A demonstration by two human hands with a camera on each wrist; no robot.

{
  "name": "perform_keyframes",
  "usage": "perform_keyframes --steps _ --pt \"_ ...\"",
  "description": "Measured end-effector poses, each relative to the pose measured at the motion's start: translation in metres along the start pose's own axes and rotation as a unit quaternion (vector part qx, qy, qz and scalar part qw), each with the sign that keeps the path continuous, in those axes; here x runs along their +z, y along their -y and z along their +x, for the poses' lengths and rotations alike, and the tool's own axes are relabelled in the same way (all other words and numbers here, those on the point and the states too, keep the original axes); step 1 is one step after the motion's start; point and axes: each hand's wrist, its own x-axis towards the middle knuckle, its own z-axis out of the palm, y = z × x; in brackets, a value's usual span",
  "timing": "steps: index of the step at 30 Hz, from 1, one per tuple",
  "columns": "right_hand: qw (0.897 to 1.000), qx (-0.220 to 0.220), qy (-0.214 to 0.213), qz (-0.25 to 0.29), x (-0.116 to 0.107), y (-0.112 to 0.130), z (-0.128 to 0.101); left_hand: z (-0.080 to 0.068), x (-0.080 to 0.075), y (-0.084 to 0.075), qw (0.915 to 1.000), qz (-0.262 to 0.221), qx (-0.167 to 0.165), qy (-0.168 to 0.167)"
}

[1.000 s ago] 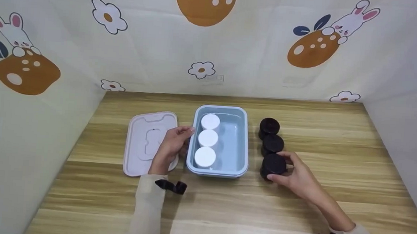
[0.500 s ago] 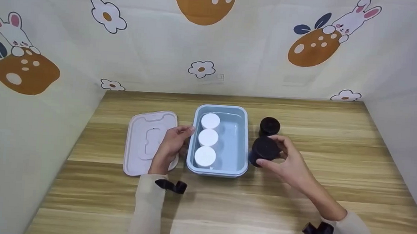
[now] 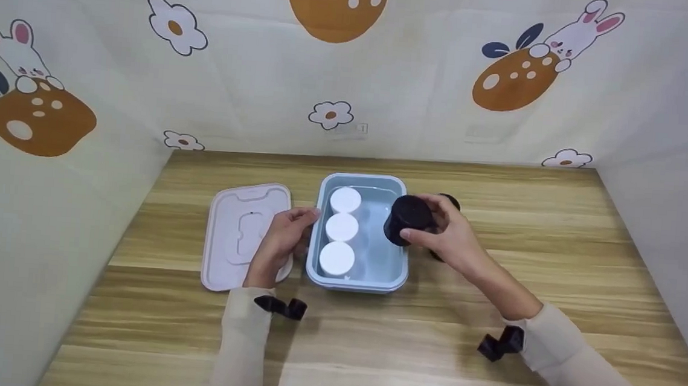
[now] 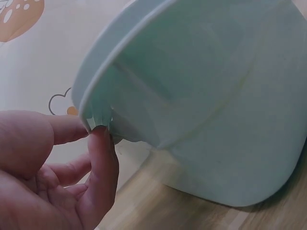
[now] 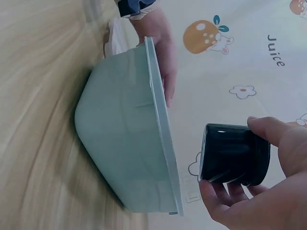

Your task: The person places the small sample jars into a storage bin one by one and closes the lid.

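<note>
A light blue plastic box (image 3: 357,285) stands on the table with a column of three white-lidded jars (image 3: 341,227) along its left side. My left hand (image 3: 283,234) pinches the box's left rim between thumb and fingers, as the left wrist view shows up close. In my right hand (image 3: 456,240) is a black lidded jar (image 3: 410,214), gripped by its side with thumb and fingers. It hangs over the box's right rim; the right wrist view shows this black jar (image 5: 232,154) raised above rim height.
Two more black jars (image 3: 451,200) stand right of the box, mostly hidden behind my right hand. A pale lid (image 3: 219,251) lies flat to the left, partly under my left hand. A patterned cloth wall (image 3: 235,100) rises behind the wooden table (image 3: 345,350).
My right hand has lifted the front black jar off the table and carried it left and back over the box's rim. The left hand has stayed at the rim.
</note>
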Motion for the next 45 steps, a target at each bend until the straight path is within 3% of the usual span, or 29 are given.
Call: perform_keyframes --steps 4,11,24,28,39,45 --pt "1.0 0.006 0.013 -0.017 0.006 0.003 0.012 0.001 -0.001 0.001 1.0 -0.009 0.002 -0.001" --pt "0.995 0.014 0.035 -0.094 0.019 0.011 0.027 0.0 -0.003 0.002 0.9995 -0.025 0.02 0.003" --pt "0.988 0.037 0.022 -0.146 0.029 0.011 0.063 -0.003 -0.007 -0.002 0.9988 -0.017 -0.007 0.045" --pt "0.982 0.022 0.034 -0.183 0.028 0.01 0.073 -0.004 -0.008 -0.003 0.9987 -0.011 -0.01 0.048" --pt "0.935 -0.077 0.119 -0.325 0.024 0.008 0.092 -0.007 -0.01 -0.006 0.9986 0.0 -0.007 0.052" --pt "0.894 -0.098 0.16 -0.406 0.028 0.005 0.097 -0.006 -0.008 -0.005 0.9985 0.01 -0.006 0.053"
